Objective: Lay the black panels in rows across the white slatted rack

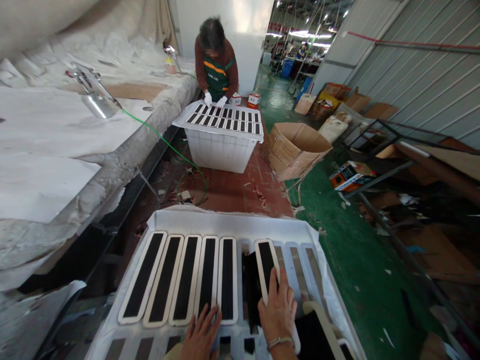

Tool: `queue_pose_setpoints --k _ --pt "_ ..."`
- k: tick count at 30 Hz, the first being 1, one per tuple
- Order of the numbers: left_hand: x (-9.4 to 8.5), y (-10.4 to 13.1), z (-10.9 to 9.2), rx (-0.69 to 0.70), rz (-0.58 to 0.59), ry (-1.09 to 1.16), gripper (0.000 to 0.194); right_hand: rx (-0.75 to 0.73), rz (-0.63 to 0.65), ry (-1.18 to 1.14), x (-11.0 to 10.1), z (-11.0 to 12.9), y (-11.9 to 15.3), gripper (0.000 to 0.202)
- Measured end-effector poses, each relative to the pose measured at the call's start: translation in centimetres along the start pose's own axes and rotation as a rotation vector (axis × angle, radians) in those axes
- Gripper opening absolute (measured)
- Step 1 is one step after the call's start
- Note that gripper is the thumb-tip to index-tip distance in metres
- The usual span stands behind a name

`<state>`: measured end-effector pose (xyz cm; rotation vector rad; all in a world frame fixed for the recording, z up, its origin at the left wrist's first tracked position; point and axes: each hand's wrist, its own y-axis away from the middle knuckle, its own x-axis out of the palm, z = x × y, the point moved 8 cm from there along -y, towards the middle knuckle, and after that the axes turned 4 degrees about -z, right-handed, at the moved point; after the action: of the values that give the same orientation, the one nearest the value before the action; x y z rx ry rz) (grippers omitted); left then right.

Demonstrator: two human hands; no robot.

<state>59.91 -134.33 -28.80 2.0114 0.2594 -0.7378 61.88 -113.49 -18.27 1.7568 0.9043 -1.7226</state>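
Note:
My right hand (278, 311) grips a long white-rimmed black strip (267, 257) with rounded ends, at the right of the near tray. Fingers loosely spread, my left hand (202, 331) rests open near the lower ends of the laid strips, its fingertips touching one strip (208, 272). Several such strips lie side by side in the tray's far row, among them the leftmost strip (143, 277). Crumpled black material (252, 285) is left of the held piece. Below my right wrist, another black piece with a pale edge (318, 330) lies partly covered.
Under the strips is a white-lined tray (232, 220). Beyond it, a person (215, 60) in white gloves works over a white tub (221, 150) topped with similar strips. A cardboard box (294, 150) stands right; a spray gun (93, 92) with green hose lies on the left bench (48, 125).

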Motion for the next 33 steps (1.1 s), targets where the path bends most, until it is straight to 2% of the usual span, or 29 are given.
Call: queue_pose_setpoints --k 5,11,13,18,21,23,29,33 --pt "0.4 0.1 0.1 -0.012 0.016 -0.003 0.086 -0.045 0.122 0.101 1.6 0.8 -0.1 0.068" --pt "0.7 -0.3 0.2 0.007 0.015 0.008 0.088 0.031 0.126 -0.005 3.4 3.0 -4.0 0.070" --pt "0.6 -0.3 0.2 0.011 0.017 0.013 0.087 0.050 0.119 -0.054 4.1 3.5 -4.3 0.071" --pt "0.6 -0.4 0.3 -0.009 0.027 0.008 0.088 -0.009 0.156 -0.157 7.6 4.1 -0.8 0.071" --pt "0.4 -0.4 0.2 -0.016 0.017 0.014 0.085 0.028 0.151 -0.215 9.6 3.5 1.2 0.069" --pt "0.2 -0.3 0.1 -0.013 0.009 0.024 0.079 0.044 0.132 -0.260 10.6 3.3 1.7 0.068" --pt "0.4 -0.5 0.1 -0.025 0.041 -0.003 0.070 0.013 0.127 -0.298 11.3 3.7 1.1 0.063" --pt "1.1 -1.6 0.5 -0.002 -0.060 -0.045 0.080 0.004 0.166 -0.228 11.1 4.1 0.8 0.058"
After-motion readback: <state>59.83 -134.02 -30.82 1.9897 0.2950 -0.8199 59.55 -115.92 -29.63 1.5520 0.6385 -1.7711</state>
